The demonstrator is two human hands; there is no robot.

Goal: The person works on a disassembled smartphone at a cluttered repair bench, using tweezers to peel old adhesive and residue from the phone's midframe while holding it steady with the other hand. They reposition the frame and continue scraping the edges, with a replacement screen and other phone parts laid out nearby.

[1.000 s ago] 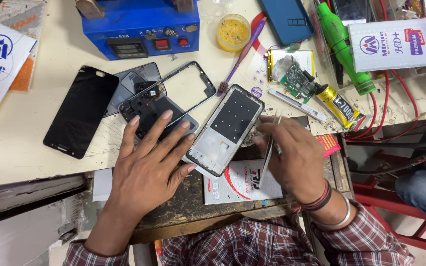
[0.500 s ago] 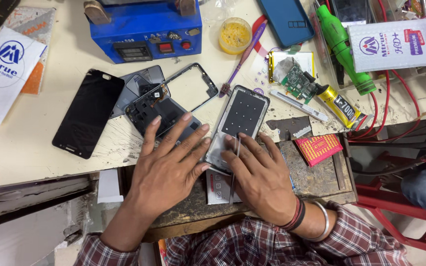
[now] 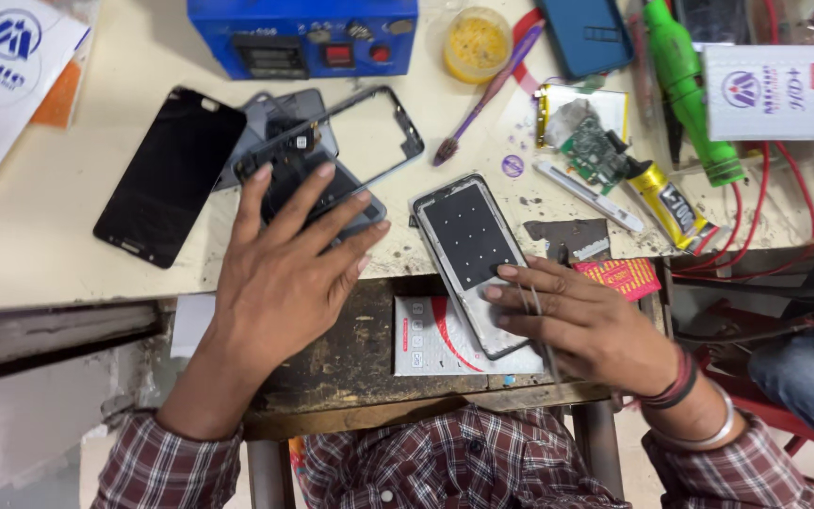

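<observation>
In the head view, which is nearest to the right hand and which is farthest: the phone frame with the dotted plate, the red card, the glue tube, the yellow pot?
Measured from the right hand:
1. Phone frame with the dotted plate: under its fingertips, touching.
2. Red card: just above the hand, at the table edge.
3. Glue tube: farther up, to the right.
4. Yellow pot: at the top, beside the blue box.
</observation>
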